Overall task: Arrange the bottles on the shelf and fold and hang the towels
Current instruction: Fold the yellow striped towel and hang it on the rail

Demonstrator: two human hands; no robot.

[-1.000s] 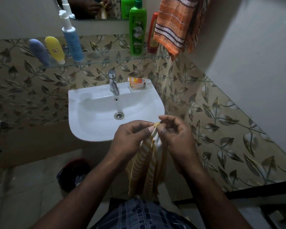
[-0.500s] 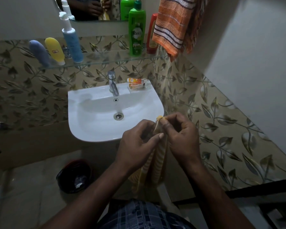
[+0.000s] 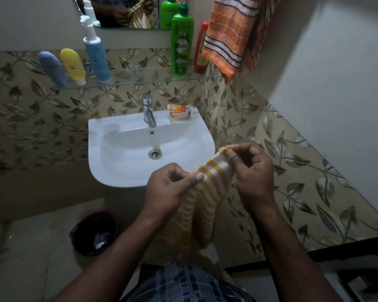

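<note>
A yellow-and-white striped towel [image 3: 203, 197] hangs in front of the sink. My left hand [image 3: 168, 188] pinches its top edge on the left. My right hand [image 3: 252, 171] pinches the other top corner, higher and to the right, so the edge is stretched between them. On the glass shelf [image 3: 135, 80] stand a blue tube [image 3: 51, 68], a yellow tube [image 3: 73, 65], a blue pump bottle [image 3: 95, 51], a green bottle [image 3: 181, 42] and a red bottle [image 3: 201, 49]. An orange striped towel [image 3: 229, 31] hangs at the shelf's right end.
The white sink [image 3: 118, 171] with its tap [image 3: 148, 111] is straight ahead, a small orange box [image 3: 179, 111] on its rim. A dark bin [image 3: 94, 233] sits on the floor at the left. A tiled wall runs close on the right.
My hands were together pinching the towel's top. They have moved apart, the right one up and to the right, spreading the top edge open.
</note>
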